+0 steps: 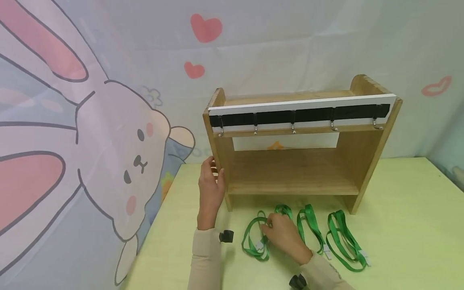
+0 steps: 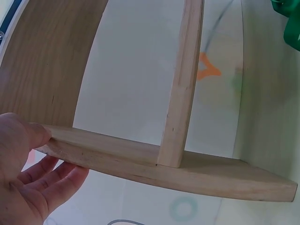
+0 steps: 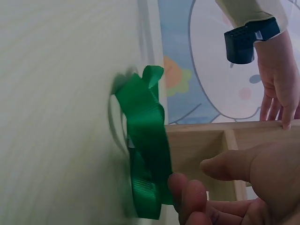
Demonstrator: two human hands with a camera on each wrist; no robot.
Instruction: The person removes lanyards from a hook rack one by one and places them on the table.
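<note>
My left hand [image 1: 212,187] grips the left side panel of a small wooden shelf [image 1: 293,171]. In the left wrist view, the thumb lies on one face of the panel [image 2: 117,161] and the fingers on the other. My right hand [image 1: 286,235] is low over the table at the leftmost green lanyard [image 1: 246,243]. In the right wrist view, a fingertip meets the edge of a green ribbon [image 3: 147,140], while the thumb stands apart from the fingers. Another lanyard [image 1: 284,209] is partly hidden behind this hand. Two more lanyards, one [image 1: 311,227] beside the other [image 1: 344,241], lie to the right.
Across the shelf's upper front runs a white board with a black strip [image 1: 275,117] and several metal hooks [image 1: 293,128]. The shelf stands on a pale green-yellow table [image 1: 406,225]. Behind hangs a cloth backdrop [image 1: 275,52] printed with a rabbit and hearts.
</note>
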